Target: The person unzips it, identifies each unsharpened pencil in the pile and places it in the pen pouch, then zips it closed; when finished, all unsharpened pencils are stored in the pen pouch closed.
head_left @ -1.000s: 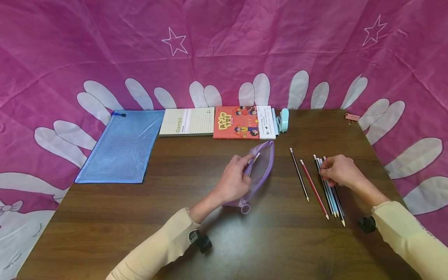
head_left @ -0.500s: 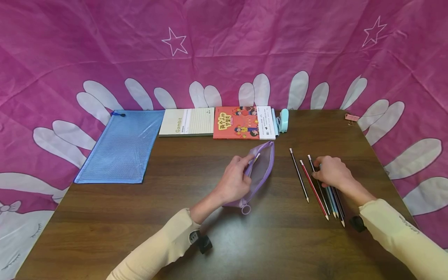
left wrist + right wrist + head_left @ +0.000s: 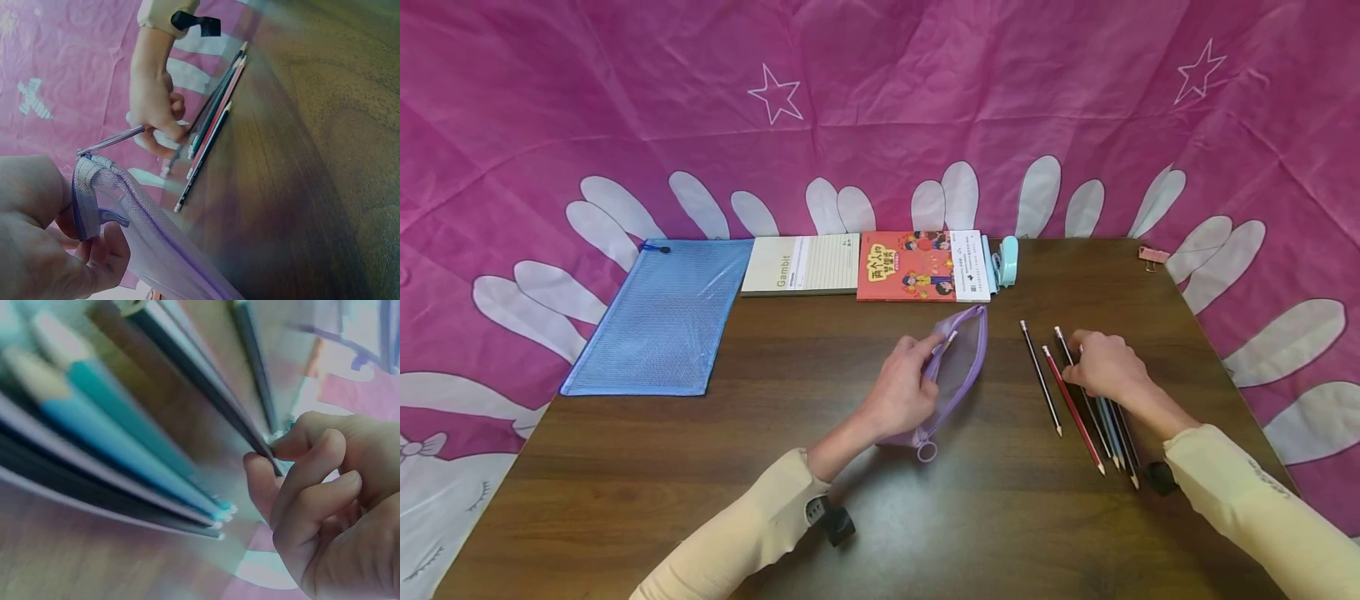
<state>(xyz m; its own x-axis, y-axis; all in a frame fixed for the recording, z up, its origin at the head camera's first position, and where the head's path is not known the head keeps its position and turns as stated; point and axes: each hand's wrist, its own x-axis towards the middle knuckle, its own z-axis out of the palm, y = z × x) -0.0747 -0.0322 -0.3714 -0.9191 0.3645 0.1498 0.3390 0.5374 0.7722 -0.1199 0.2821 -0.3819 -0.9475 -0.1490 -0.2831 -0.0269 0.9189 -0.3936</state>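
In the head view my left hand [image 3: 898,392] grips the near edge of a purple mesh zip pouch [image 3: 961,360], whose mouth gapes to the right. The white end of a pencil [image 3: 952,336] shows inside the pouch by the fingers. To the right, my right hand [image 3: 1108,367] pinches a black pencil [image 3: 203,384] near its eraser end between thumb and forefinger. Under that hand lie several pencils side by side, among them blue ones [image 3: 134,450]. Left of it, a red pencil [image 3: 1075,412] and another black pencil [image 3: 1041,379] lie on the table.
Along the back of the brown table [image 3: 1000,517] are a blue mesh zip bag [image 3: 658,321], a notepad [image 3: 805,265], an orange-red book [image 3: 906,267] and a mint stapler [image 3: 1008,260]. A pink binder clip [image 3: 1153,254] lies at the far right, before a pink cloth.
My right hand has shifted left, drawing a black pencil away from the bunch toward the red one. My left hand and the pouch have stayed in place.
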